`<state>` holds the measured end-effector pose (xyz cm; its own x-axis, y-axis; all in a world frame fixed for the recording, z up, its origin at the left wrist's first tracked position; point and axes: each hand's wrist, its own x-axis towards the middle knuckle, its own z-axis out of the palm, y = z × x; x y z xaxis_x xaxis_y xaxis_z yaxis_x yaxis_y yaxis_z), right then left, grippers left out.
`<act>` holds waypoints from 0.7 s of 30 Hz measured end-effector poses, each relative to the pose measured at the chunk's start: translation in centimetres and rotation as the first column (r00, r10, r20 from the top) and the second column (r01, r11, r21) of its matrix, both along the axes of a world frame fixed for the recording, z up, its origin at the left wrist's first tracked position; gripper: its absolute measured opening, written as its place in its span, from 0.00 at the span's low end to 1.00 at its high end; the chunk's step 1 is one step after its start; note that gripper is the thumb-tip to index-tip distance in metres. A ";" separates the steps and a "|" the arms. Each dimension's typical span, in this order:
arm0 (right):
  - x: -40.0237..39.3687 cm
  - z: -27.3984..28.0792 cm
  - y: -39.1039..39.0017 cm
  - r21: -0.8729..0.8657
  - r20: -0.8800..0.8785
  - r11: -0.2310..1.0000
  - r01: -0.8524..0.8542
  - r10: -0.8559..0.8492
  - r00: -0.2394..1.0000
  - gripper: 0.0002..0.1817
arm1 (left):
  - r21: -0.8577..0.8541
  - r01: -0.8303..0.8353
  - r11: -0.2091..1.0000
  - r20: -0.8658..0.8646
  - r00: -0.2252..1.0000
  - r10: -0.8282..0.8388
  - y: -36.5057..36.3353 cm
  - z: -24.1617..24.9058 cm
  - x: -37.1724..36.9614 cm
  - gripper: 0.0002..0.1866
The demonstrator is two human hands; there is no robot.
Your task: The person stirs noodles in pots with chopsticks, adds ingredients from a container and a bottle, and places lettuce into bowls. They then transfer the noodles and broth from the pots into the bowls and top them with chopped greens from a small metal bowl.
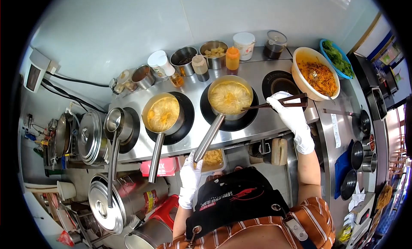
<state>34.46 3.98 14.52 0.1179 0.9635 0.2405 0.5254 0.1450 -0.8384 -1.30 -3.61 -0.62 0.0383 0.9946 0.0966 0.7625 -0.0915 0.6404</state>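
Note:
My right hand (288, 114), in a white glove, grips a pair of dark chopsticks (296, 101). Their tips reach the right edge of a saucepan (213, 131) that sits on a black hob plate. Pale noodles with yellow egg (231, 96) fill this pan in broth. At the end of its long steel handle is my left hand (190, 176), also gloved, with fingers closed around the handle; part of the grip is hidden. To the left, a second saucepan (158, 139) holds similar noodles and an egg yolk. Neither hand touches that one.
Sauce bottles (232, 60), steel pots (183, 69) and white tubs line the wall. A bowl of orange shredded food (297, 71) and a blue basket of greens (324, 51) stand back right. A ladle (111, 163) rests over a pot at left. Large lidded pots (101, 208) stand below.

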 end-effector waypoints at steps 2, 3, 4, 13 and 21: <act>-0.1 -0.1 0.0 0.021 -0.016 1.000 0.002 -0.002 1.000 0.09 | 0.023 0.005 1.000 -0.002 1.000 -0.005 0.0 0.0 0.0 0.25; -0.1 -0.1 0.0 0.020 -0.016 1.000 0.002 -0.002 1.000 0.09 | -0.008 -0.001 1.000 0.007 1.000 0.001 0.0 0.1 0.0 0.25; -0.1 -0.1 0.0 0.019 -0.026 1.000 0.000 0.000 1.000 0.09 | -0.038 -0.008 0.999 0.017 1.000 0.009 0.0 0.2 0.1 0.25; -0.1 0.5 -1.1 0.072 0.005 0.996 0.052 -0.053 0.999 0.07 | 0.026 -0.007 1.000 0.029 1.000 0.007 -0.1 -0.2 0.2 0.24; 2.4 1.9 -4.4 0.111 -0.323 0.929 0.353 -0.302 0.897 0.08 | -0.190 -0.132 0.973 0.399 0.895 0.199 -0.5 -2.0 -0.6 0.21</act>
<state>36.90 -0.45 16.37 0.5099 0.8079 0.2955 0.2995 0.1553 -0.9414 -1.90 -4.09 -2.58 -0.1378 0.9867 -0.0868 0.4219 0.1378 0.8961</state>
